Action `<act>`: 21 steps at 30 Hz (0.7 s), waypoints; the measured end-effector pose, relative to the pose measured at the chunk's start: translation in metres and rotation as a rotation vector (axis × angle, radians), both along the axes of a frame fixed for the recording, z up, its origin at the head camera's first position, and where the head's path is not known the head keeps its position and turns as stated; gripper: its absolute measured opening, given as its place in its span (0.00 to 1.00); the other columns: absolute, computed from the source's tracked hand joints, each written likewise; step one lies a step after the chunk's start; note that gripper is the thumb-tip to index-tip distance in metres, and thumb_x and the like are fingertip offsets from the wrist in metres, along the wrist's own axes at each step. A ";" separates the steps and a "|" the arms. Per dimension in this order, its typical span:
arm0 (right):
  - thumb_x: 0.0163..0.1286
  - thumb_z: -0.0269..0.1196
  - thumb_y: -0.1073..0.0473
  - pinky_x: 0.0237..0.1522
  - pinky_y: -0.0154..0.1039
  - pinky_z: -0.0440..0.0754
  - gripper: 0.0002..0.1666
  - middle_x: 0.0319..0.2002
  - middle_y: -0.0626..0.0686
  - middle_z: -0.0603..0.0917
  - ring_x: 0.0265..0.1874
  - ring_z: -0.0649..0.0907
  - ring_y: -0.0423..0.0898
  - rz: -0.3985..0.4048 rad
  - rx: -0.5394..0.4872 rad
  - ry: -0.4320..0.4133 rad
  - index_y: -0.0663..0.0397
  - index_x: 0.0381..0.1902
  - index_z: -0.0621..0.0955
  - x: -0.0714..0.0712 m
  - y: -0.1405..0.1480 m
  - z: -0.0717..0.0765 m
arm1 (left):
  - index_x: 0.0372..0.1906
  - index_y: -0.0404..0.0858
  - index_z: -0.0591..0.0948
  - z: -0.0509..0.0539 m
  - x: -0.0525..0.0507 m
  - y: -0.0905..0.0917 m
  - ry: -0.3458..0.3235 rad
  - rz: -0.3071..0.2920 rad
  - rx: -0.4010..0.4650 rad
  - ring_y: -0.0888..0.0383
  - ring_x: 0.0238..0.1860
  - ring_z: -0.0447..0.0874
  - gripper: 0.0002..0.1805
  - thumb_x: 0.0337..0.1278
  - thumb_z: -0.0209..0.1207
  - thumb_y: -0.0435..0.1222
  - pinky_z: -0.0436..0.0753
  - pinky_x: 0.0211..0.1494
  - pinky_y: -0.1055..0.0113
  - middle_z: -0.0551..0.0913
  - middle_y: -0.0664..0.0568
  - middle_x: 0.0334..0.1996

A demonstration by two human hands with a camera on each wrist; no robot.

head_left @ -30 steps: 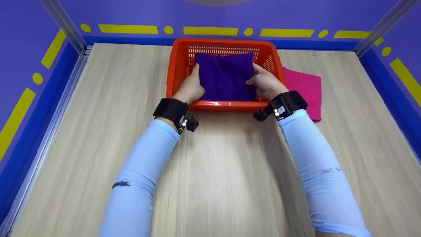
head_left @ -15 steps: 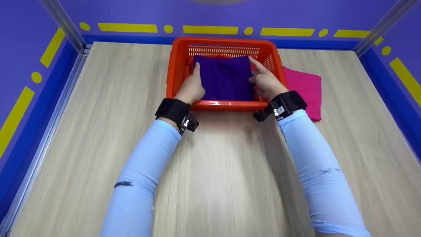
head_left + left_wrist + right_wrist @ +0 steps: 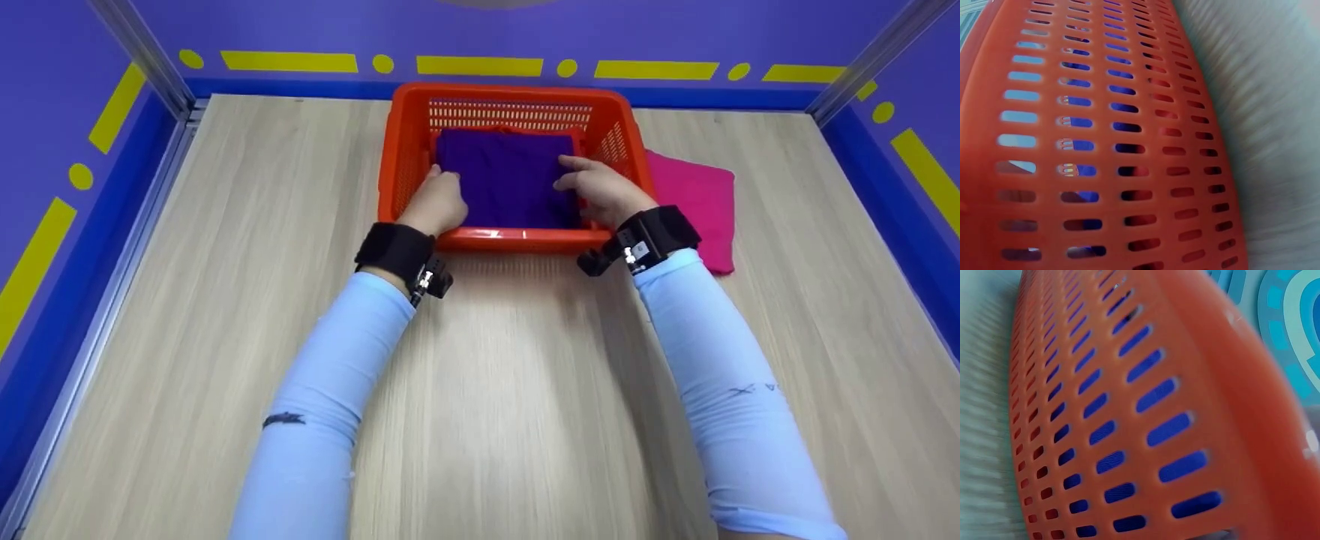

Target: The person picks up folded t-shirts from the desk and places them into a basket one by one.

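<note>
Though wrinkly, squarish purple cloth (image 3: 510, 180)

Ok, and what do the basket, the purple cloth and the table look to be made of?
Basket: likely plastic, glossy, going by the bright highlights and regular moulded-looking slots.
Purple cloth: fabric, matt, with soft creases; which fibre, I can't tell.
Table: pale wood-look top with streaky grain; it could be real wood or a printed laminate.
</note>
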State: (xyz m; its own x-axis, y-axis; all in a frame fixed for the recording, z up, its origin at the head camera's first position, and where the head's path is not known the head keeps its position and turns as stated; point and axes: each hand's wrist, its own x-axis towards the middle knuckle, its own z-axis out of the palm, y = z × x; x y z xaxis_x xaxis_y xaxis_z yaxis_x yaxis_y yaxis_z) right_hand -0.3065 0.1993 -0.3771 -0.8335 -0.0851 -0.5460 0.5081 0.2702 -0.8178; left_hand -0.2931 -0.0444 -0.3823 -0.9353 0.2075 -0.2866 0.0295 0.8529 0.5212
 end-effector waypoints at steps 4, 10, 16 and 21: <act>0.77 0.56 0.60 0.77 0.54 0.54 0.40 0.81 0.50 0.50 0.77 0.56 0.51 0.010 0.047 -0.026 0.40 0.82 0.56 0.002 0.000 0.001 | 0.66 0.24 0.74 0.001 0.001 0.001 -0.009 0.011 -0.009 0.46 0.73 0.64 0.24 0.68 0.47 0.27 0.62 0.76 0.60 0.70 0.35 0.70; 0.76 0.57 0.58 0.77 0.52 0.56 0.41 0.80 0.51 0.51 0.76 0.57 0.50 0.062 0.108 -0.027 0.44 0.82 0.56 0.001 0.001 0.000 | 0.59 0.27 0.79 0.004 0.006 0.002 -0.025 0.024 -0.021 0.49 0.53 0.76 0.20 0.68 0.47 0.30 0.75 0.62 0.57 0.79 0.38 0.60; 0.76 0.58 0.57 0.76 0.52 0.57 0.42 0.81 0.50 0.51 0.75 0.57 0.50 0.079 0.121 -0.047 0.45 0.82 0.55 0.000 0.000 0.001 | 0.59 0.28 0.79 0.006 0.007 0.001 -0.052 0.009 -0.045 0.47 0.49 0.76 0.20 0.69 0.47 0.31 0.76 0.58 0.55 0.80 0.40 0.55; 0.76 0.58 0.56 0.76 0.53 0.57 0.43 0.81 0.51 0.50 0.76 0.58 0.50 0.094 0.120 -0.050 0.46 0.82 0.54 0.001 0.000 0.001 | 0.59 0.28 0.79 0.004 0.007 0.001 -0.054 0.014 -0.039 0.47 0.50 0.76 0.20 0.69 0.47 0.32 0.76 0.58 0.55 0.80 0.40 0.56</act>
State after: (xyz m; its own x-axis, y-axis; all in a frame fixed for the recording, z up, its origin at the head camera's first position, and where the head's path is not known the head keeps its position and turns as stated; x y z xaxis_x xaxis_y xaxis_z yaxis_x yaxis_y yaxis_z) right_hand -0.3056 0.1995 -0.3760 -0.7966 -0.0938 -0.5972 0.5148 0.4125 -0.7515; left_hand -0.2862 -0.0430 -0.3779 -0.9208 0.1824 -0.3447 -0.0099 0.8727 0.4882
